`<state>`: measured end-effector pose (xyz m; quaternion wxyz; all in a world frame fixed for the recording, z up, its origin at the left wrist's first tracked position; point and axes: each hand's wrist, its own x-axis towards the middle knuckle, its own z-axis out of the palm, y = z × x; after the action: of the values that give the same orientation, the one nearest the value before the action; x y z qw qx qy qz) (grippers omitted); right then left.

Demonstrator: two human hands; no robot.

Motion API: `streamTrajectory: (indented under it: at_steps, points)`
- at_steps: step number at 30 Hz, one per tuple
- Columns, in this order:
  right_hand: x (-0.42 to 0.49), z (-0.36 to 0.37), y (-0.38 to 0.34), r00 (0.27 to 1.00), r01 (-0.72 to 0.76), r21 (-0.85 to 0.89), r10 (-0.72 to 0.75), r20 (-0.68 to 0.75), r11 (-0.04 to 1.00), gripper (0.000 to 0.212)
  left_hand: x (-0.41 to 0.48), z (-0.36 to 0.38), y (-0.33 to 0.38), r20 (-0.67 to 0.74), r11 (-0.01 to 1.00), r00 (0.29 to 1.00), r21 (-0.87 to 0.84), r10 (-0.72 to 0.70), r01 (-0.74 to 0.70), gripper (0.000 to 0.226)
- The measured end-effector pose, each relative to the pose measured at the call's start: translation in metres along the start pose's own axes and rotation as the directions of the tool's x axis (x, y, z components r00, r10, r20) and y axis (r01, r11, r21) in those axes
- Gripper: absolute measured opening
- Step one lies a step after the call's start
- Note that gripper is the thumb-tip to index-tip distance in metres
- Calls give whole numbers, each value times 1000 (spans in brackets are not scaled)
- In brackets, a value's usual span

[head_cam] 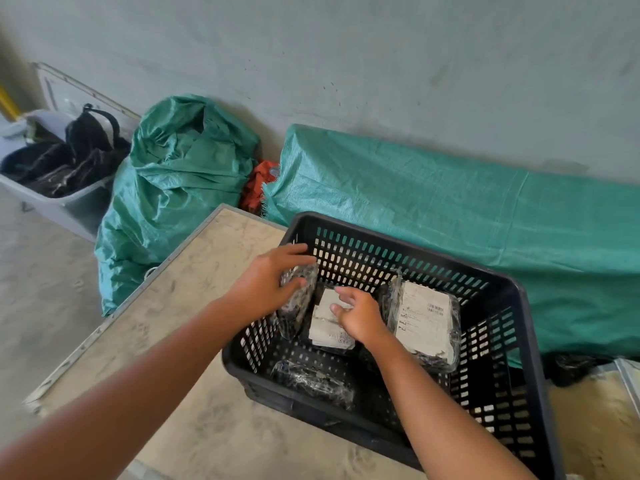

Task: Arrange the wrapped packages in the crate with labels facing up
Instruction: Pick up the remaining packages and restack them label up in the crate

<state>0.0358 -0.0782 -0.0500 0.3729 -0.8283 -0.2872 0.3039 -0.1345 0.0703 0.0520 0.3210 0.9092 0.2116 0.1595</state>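
Four wrapped packages sit in the black crate (533,341), and both my hands are down among them.

Nearest me, one dark package (313,382) lies against the front wall with no label showing; it will need flipping. My right hand (360,317) reaches in with loosely curled fingers resting on the middle package (329,327), label up, pressing more than pinching. Just beside it the right-side package (426,320) also shows its label. My left hand (266,282) clasps a tilted package (299,303) leaning on the left wall, thumb across its face. These look light, soft and slick in clear film, so I judge gripping by the long edges safest.
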Motion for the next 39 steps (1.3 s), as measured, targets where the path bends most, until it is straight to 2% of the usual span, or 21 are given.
streamTrajectory:
  at_steps: [2,4,5,7,11,14,18,24,27,32,39]
  points:
    - [0,14,-13,999,15,76,-17,32,997,51,-14,-7,-12,-65,992,997,117,-42,49,51]
    - [-1,30,-26,994,61,108,-70,86,992,61,-27,-5,-25,25,962,984,219,-174,165,68]
    - [-1,38,-30,989,87,95,-97,110,992,67,-33,-2,-30,84,955,970,213,-229,207,75]
    - [-1,52,-37,983,106,50,-112,146,993,82,-41,4,-39,157,961,955,155,-251,227,78]
    - [0,69,-37,974,126,-15,-121,191,992,100,-39,8,-50,141,977,968,81,-209,200,67]
    - [0,71,-32,975,168,-73,-155,158,983,94,-41,12,-45,120,965,958,16,-260,260,64]
    - [1,73,-28,982,165,-66,-158,105,984,83,-41,17,-48,120,967,960,12,-253,254,69]
    - [-1,73,-32,986,165,-137,-158,59,977,92,-41,14,-46,145,960,952,-35,-269,277,69]
    - [-2,67,-35,988,149,-144,-142,55,978,84,-43,12,-40,125,952,946,-33,-299,306,68]
    - [-11,34,-38,990,121,-87,-126,-60,989,64,-45,6,-32,134,950,943,-26,-306,312,66]
    - [-68,-32,-33,953,284,-43,-287,-96,958,46,-44,7,-35,137,954,945,-1,-296,299,66]
